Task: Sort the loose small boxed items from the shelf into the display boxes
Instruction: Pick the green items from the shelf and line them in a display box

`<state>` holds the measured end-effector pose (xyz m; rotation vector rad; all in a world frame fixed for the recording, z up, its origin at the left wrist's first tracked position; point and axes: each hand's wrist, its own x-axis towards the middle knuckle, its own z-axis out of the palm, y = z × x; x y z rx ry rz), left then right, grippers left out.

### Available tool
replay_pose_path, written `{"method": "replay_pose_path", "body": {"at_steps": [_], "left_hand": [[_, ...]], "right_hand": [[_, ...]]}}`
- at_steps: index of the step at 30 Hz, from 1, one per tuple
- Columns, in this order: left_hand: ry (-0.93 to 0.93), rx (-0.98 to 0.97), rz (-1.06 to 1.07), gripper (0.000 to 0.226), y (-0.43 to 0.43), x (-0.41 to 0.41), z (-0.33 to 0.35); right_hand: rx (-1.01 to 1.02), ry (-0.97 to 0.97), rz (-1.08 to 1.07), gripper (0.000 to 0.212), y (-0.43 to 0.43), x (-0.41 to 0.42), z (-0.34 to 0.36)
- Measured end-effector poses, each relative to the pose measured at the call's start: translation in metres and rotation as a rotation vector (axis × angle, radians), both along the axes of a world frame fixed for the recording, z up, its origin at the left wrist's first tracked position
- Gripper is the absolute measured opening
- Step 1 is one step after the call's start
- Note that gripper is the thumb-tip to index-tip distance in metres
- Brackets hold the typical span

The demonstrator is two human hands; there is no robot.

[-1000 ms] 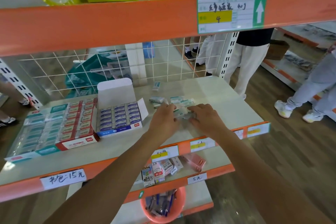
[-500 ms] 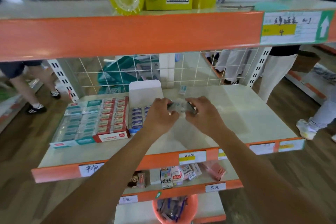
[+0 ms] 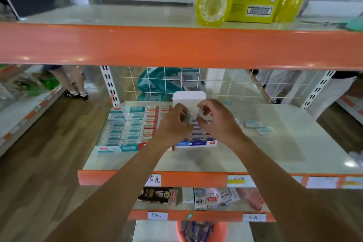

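Observation:
My left hand (image 3: 174,122) and my right hand (image 3: 214,120) are raised together over the blue display box (image 3: 196,142), whose white lid (image 3: 189,98) stands open behind them. Both hands pinch small boxed items (image 3: 191,119) between fingers and thumbs; the items are mostly hidden by the fingers. Left of the blue box sit the red display box (image 3: 150,124) and the teal display box (image 3: 121,125), both full of rows. Two loose teal boxed items (image 3: 258,126) lie on the shelf (image 3: 255,153) to the right, and one more (image 3: 227,102) near the back grid.
An orange shelf beam (image 3: 176,45) crosses overhead with a yellow tape roll (image 3: 213,7) above it. A wire grid (image 3: 225,84) backs the shelf. Lower shelves hold small packs (image 3: 200,196), and an orange bucket (image 3: 202,232) stands below. People stand in the aisles left and right.
Both hands lifted small boxed items off the right part of the shelf and carried them left, over the blue display box. The view shifted left and upward.

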<state>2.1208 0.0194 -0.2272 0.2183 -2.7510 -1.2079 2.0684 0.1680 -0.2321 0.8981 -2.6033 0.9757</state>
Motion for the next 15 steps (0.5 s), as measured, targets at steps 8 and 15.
{"method": "replay_pose_path", "body": {"at_steps": [8, 15], "left_hand": [[0.045, 0.043, 0.050, 0.036, -0.044, 0.006, 0.002], [0.101, 0.015, 0.052, 0.035, -0.075, 0.005, -0.003]], "right_hand": [[-0.027, -0.045, 0.037, 0.036, -0.039, 0.004, -0.002], [0.074, -0.060, 0.048, 0.053, -0.064, 0.009, -0.001]]}}
